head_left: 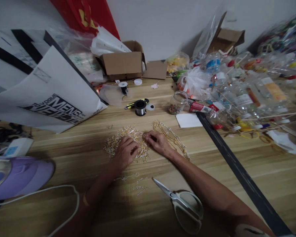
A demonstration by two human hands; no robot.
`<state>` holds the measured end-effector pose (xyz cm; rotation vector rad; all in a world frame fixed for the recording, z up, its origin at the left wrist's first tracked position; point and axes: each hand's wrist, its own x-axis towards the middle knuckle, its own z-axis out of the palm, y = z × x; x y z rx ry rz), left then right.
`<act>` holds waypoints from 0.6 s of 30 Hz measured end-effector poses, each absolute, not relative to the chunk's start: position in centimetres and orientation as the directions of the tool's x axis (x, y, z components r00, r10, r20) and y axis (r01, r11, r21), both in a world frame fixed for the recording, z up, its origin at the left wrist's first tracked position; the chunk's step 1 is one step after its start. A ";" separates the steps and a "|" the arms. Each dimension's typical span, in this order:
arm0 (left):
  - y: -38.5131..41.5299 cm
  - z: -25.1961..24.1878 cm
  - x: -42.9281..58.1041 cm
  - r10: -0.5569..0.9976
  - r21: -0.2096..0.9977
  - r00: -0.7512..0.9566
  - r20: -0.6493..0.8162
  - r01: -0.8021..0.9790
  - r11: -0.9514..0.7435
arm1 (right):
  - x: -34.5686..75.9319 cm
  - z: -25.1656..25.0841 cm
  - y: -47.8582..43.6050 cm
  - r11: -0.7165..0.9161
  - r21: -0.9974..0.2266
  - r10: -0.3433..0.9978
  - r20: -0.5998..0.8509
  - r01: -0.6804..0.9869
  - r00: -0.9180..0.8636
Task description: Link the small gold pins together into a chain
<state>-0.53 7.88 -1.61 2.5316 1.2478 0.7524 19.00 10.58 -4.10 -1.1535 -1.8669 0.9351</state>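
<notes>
A loose heap of small gold and silver jewelry findings (113,142) lies on the wooden table. My left hand (125,152) rests over its middle, fingers curled; whatever is in them is hidden. At the heap's right edge, my right hand (159,142) has thumb and fingertips pinched together, on something too small to make out. Just beyond that hand, several gold and silver chains (171,133) lie stretched out side by side. Short silver chain pieces (140,188) are nearer to me. Scissors (179,202) lie partly open below my right forearm.
Wire spools (140,108), a yellow-black cutter (130,104) and a jar of beads (176,104) stand behind the heap. Plastic bottles (241,95) crowd the right, past a dark strip (233,161). At left are a white bag (49,95) and a purple appliance (27,176) with a white cord.
</notes>
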 end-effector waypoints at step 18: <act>7.8 -1.7 -1.0 0.830 0.539 0.410 0.378 0.632 -0.557 | 19.0 -4.2 10.6 0.333 -0.862 0.922 0.213 0.382 -0.325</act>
